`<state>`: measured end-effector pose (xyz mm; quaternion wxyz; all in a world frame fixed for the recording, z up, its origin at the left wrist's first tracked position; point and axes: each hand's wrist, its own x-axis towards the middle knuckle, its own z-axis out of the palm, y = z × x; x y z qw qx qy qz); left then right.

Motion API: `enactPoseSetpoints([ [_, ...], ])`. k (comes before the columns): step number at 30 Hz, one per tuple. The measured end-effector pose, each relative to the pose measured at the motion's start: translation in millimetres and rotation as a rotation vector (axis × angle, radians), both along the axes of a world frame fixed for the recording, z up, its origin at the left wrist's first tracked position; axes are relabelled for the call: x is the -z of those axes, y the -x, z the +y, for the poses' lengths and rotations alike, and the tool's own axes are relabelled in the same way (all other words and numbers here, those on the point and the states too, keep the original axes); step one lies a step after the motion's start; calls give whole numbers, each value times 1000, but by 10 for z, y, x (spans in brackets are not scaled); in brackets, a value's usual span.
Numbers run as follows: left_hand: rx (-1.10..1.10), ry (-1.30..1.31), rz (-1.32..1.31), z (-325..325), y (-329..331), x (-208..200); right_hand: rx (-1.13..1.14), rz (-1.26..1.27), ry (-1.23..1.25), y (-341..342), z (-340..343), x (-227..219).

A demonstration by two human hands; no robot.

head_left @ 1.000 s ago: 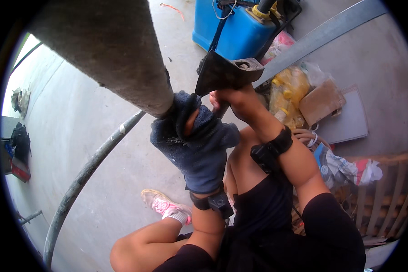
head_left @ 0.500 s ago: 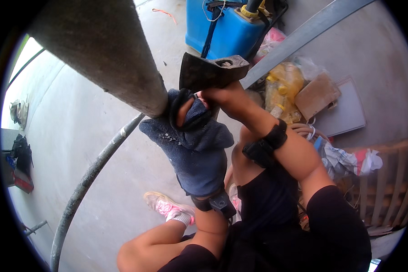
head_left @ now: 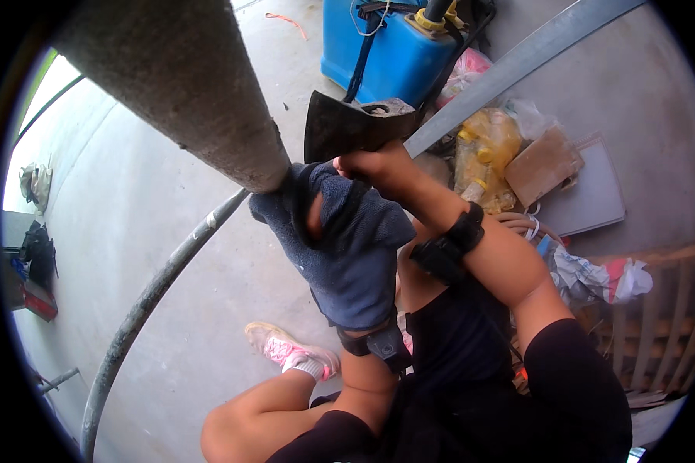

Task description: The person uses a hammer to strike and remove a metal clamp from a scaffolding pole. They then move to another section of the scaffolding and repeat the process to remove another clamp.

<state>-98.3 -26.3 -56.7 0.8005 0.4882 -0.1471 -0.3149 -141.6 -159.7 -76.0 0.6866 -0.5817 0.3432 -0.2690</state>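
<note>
A hatchet (head_left: 355,127) with a dark, worn metal head is gripped close under that head by my right hand (head_left: 378,163), its fingers closed round it. The handle is mostly hidden. A grey-blue cloth (head_left: 340,270) with a dark band covers my left hand (head_left: 314,216); only a bit of skin shows through the band, and the fingers are hidden. The cloth touches the lower end of a thick, rough grey post (head_left: 201,100) slanting in from the upper left. Whether my left hand grips anything under the cloth cannot be made out.
A curved metal pipe (head_left: 143,312) runs along the left, and a flat metal bar (head_left: 525,65) slants at the upper right. Behind the hatchet stands a blue tank (head_left: 386,54). Yellow plastic packaging (head_left: 483,150), cardboard (head_left: 544,166) and a slatted wooden piece (head_left: 656,316) lie at right.
The cloth-covered left hand has shifted slightly right, and the cloth's folds have changed. The hatchet head has tilted a little, with my right hand still gripping it.
</note>
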Motion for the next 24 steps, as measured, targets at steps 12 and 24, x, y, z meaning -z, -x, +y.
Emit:
enactPoseSetpoints([
  [12,-40,75,-58,-161,-22,233,-96,11,50,141,-109,76],
  [24,-139,29,-184,-271,38,262,-22,-117,-149,164,-169,137],
])
